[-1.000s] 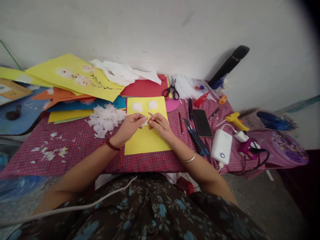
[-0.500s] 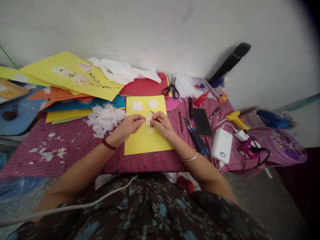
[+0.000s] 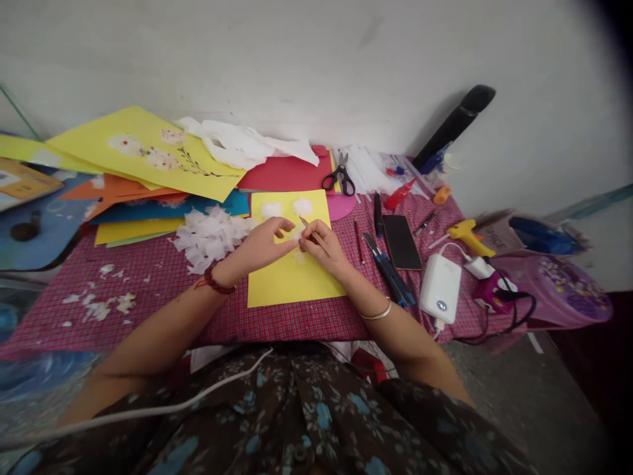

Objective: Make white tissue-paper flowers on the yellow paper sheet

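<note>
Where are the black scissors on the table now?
In the head view, the black scissors lie at the far edge of the table, just right of the red sheet and beyond the far right corner of the yellow sheet.

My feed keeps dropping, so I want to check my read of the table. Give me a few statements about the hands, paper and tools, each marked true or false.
1. The left hand and the right hand meet over the yellow sheet. True.
2. The right hand holds the scissors. False: it grips a thin stick; the scissors lie at the far side of the table, by the red sheet.
3. A pile of white tissue pieces lies left of the yellow sheet. True.
4. The yellow sheet is blank. False: two white tissue patches sit near its far edge.
5. The phone lies right of the yellow sheet. True.
</note>
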Motion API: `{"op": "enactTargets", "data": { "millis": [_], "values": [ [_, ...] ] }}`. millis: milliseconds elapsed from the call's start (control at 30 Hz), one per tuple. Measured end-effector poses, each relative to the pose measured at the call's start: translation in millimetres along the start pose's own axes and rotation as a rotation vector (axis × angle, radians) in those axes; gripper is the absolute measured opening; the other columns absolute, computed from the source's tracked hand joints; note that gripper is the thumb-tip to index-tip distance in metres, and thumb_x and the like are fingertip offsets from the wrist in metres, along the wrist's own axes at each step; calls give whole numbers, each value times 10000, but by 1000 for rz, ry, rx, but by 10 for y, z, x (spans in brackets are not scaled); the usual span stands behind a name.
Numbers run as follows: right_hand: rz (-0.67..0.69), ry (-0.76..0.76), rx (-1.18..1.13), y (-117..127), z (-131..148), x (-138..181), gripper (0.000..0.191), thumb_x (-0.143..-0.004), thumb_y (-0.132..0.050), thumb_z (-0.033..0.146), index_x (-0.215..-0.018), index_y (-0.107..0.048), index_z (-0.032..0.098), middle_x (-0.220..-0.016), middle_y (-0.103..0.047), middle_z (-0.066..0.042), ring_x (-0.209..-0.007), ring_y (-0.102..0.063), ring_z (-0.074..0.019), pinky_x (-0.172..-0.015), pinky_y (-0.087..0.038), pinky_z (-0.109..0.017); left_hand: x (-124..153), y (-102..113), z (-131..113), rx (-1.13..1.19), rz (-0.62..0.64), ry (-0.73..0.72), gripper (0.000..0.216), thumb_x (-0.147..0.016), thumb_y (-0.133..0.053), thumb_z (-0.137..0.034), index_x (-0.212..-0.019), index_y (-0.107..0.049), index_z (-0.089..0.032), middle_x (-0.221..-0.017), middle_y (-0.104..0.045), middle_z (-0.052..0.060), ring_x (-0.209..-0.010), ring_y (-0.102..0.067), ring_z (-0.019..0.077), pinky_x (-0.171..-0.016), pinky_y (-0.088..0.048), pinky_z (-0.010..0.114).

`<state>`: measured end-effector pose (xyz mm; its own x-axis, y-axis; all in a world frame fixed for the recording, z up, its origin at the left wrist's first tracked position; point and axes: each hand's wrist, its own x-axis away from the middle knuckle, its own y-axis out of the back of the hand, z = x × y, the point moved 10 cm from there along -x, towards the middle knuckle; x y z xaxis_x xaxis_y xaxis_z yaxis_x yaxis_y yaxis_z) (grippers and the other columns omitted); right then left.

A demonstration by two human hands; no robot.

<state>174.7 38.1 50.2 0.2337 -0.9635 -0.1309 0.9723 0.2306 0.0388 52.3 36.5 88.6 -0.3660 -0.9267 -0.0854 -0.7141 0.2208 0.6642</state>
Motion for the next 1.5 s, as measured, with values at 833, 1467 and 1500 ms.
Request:
{"op": "enactTargets", "data": {
  "millis": [833,1467,1500],
  "values": [
    [-110,-206,-550,153,-231,-26,270,-656,-744,242,-817,-532,200,-658,-585,76,-546,-566,-67,-559,-474,-199,-157,-99,-130,-94,-101,-339,385,-844,-584,-168,-1227,-570,-212,-1143,-655,73,-1002,-637,189,-863,-545,344],
    [-297,-180,-409,629,-363,-190,123,-746,-530,136,-854,-527,194,-667,-633,47,-512,-560,-75,-524,-479,-209,-570,292,241,35,-241,-39,128,-726,-702,-296,-679,-632,-200,-719,-657,14,-695,-598,162,-653,-472,296],
    [-302,-174,-410,646,-359,-194,128,-742,-528,130,-853,-533,193,-660,-636,49,-507,-560,-73,-520,-477,-206,-593,225,266,50,-221,-19,133,-722,-702,-298,-679,-633,-193,-715,-652,15,-692,-596,160,-652,-468,292]
  ]
}}
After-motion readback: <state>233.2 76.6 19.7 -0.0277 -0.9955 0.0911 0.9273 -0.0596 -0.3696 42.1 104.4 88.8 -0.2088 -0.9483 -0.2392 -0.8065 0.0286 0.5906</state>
